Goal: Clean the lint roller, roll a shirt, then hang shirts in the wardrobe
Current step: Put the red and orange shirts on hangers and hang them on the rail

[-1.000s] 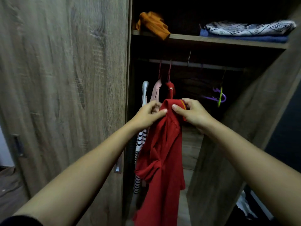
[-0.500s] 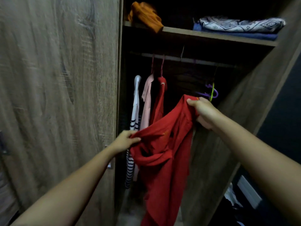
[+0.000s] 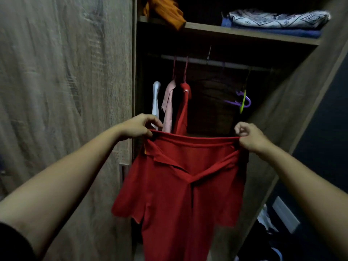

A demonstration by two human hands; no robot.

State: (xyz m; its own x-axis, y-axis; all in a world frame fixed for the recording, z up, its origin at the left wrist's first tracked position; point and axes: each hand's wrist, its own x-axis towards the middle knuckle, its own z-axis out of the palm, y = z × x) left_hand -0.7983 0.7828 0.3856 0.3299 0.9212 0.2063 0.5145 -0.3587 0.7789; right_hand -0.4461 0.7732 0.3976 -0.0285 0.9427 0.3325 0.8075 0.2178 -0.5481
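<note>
The left hand (image 3: pixel 138 127) has its grip pinched on one end of the red short-sleeved polo shirt's (image 3: pixel 180 185) top edge, and the right hand (image 3: pixel 248 136) pinches the other end. The shirt hangs spread between them in front of the open wood-grain wardrobe (image 3: pixel 66 91), below its pale hanging rail (image 3: pixel 216 63). The hanging step seems in hand; next, the shirt likely needs a free hanger, perhaps the purple plastic hanger (image 3: pixel 239 100) to the right.
</note>
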